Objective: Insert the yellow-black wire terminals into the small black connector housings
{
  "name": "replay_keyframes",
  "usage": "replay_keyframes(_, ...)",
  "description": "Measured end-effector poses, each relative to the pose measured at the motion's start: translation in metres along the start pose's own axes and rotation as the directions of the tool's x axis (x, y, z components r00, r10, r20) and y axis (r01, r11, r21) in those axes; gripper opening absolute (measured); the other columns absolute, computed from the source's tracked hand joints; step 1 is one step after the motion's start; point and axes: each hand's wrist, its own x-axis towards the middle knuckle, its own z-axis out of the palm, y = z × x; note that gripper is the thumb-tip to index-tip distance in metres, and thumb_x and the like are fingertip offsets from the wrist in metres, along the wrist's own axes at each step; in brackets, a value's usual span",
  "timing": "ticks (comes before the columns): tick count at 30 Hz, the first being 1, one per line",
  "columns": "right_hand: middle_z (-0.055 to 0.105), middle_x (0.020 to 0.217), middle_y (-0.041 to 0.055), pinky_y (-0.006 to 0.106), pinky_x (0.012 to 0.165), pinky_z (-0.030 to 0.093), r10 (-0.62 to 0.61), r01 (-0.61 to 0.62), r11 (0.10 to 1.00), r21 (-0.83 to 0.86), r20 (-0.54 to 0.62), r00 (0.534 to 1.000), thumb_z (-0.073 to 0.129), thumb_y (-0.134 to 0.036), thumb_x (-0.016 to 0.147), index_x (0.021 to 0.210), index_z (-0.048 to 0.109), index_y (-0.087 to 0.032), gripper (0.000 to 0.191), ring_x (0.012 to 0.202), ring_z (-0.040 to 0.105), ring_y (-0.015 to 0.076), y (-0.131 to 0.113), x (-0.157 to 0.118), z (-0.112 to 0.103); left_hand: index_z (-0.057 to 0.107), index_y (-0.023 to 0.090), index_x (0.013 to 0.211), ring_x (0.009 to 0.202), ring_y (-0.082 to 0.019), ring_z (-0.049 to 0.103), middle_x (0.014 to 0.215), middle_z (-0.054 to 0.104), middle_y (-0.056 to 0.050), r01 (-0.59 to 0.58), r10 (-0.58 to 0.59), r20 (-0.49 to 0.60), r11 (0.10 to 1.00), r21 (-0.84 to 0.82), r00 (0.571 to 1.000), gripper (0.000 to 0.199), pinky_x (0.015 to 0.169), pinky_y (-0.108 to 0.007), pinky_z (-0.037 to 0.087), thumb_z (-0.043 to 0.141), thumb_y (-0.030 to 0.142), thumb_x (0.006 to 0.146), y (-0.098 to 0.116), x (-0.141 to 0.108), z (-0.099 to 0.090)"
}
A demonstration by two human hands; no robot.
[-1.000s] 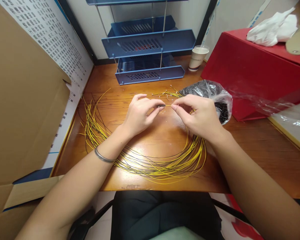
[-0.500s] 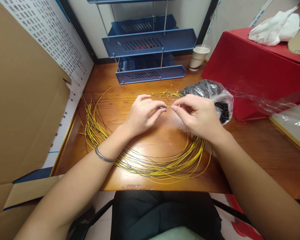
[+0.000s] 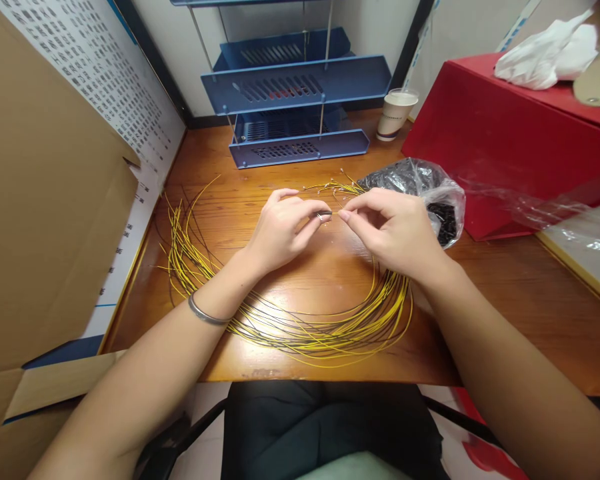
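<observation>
Between the thumb and fingertips of my left hand (image 3: 283, 230) is a small black sleeve-like piece (image 3: 325, 213), mostly covered by the fingers. My right hand (image 3: 400, 230) pinches a thin yellow wire (image 3: 335, 213) that runs to the black piece; whether it sits inside cannot be made out. Below both hands, a loose curved bundle of yellow and dark wires (image 3: 310, 339) lies on the wooden table (image 3: 300, 280). Several wire ends with small pale tips (image 3: 341, 188) fan out behind my right hand.
A clear plastic bag (image 3: 420, 175) of small black pieces lies beyond my right hand. Behind stand a blue tiered tray rack (image 3: 300, 152) and a paper cup (image 3: 394, 119). A red box (image 3: 510, 147) is at right, a cardboard box (image 3: 45, 200) at left.
The hands stay almost in place, still close together. The black piece shows at a slightly different angle between the left fingertips, and the view has shifted a little.
</observation>
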Motion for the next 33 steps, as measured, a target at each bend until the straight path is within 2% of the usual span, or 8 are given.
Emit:
replay_keyframes(7, 0.074, 0.076, 0.0028, 0.032, 0.063, 0.043, 0.005, -0.005, 1.0, 0.007, 0.001, 1.0, 0.066, -0.021, 0.09, 0.081, 0.074, -0.022, 0.011, 0.063, 0.058, 0.0154, -0.0003, 0.0002, -0.0005, 0.074, 0.021, 0.103, 0.084, -0.015, 0.074, 0.095, 0.083, -0.002, 0.041, -0.041, 0.016, 0.999, -0.021, 0.999, 0.023, 0.108, -0.038, 0.045, 0.054, 0.034, 0.104, 0.0006, 0.0011, -0.0024)
replay_keyframes(18, 0.074, 0.078, 0.0033, 0.031, 0.065, 0.043, -0.017, 0.017, 0.999, 0.045, 0.002, 1.0, 0.067, -0.022, 0.092, 0.082, 0.072, -0.02, 0.011, 0.064, 0.059, 0.0149, -0.0015, -0.0016, 0.0051, 0.073, 0.021, 0.105, 0.082, -0.014, 0.074, 0.093, 0.083, 0.0, -0.01, 0.011, 0.022, 0.999, -0.034, 1.0, 0.016, 0.11, -0.037, 0.045, 0.058, 0.026, 0.101, 0.0007, -0.0005, -0.0013)
replay_keyframes(27, 0.071, 0.07, 0.0018, 0.031, 0.06, 0.043, 0.016, -0.016, 1.0, 0.005, -0.016, 1.0, 0.068, -0.022, 0.089, 0.081, 0.073, -0.022, 0.01, 0.059, 0.057, 0.0149, -0.0013, 0.0002, 0.0012, 0.075, 0.022, 0.103, 0.087, -0.016, 0.075, 0.1, 0.083, -0.001, 0.098, -0.098, -0.009, 0.995, 0.0, 0.995, 0.02, 0.107, -0.038, 0.047, 0.059, 0.033, 0.102, 0.0012, 0.0005, -0.0011)
replay_keyframes(33, 0.074, 0.075, 0.0027, 0.031, 0.062, 0.043, -0.002, 0.002, 1.0, 0.008, -0.006, 1.0, 0.066, -0.021, 0.09, 0.082, 0.073, -0.021, 0.011, 0.061, 0.059, 0.0151, -0.0014, -0.0005, 0.0012, 0.075, 0.022, 0.104, 0.086, -0.015, 0.075, 0.098, 0.083, -0.001, 0.046, -0.047, -0.017, 0.999, -0.025, 0.999, 0.018, 0.108, -0.037, 0.046, 0.059, 0.03, 0.101, -0.0007, -0.0008, -0.0005)
